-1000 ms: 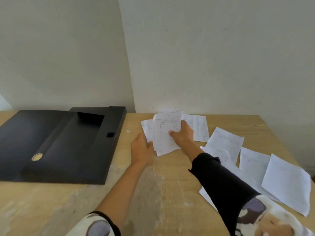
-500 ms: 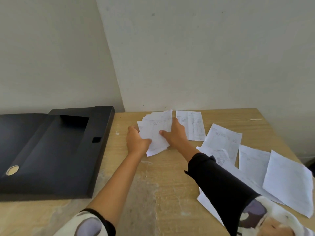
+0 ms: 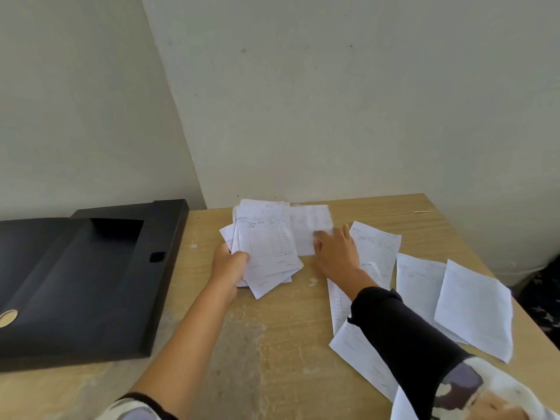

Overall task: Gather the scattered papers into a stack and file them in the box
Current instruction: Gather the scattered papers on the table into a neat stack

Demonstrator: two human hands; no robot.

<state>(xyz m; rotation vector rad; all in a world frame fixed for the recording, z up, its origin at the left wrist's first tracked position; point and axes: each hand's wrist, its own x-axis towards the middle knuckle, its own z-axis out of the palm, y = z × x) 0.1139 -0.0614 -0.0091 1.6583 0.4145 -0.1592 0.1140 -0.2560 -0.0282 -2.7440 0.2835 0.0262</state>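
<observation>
Loose sheets (image 3: pixel 472 304) are spread along the tabletop's (image 3: pixel 272 344) right edge. A fanned stack (image 3: pixel 266 247) is clamped in the left hand (image 3: pixel 228 263). The right hand (image 3: pixel 336 250), fingers spread, is pressed on a blurred sheet (image 3: pixel 309 225) near the far edge. The open black box (image 3: pixel 91 280) is set at the left edge.

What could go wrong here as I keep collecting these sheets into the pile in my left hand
The stack in the left hand is fanned and gripped only at one corner, so sheets could slip out. The right hand is pulling a blurred sheet by its edge, which might crease it. The right sleeve lies across loose papers near the table's front edge and could drag them off.
</observation>
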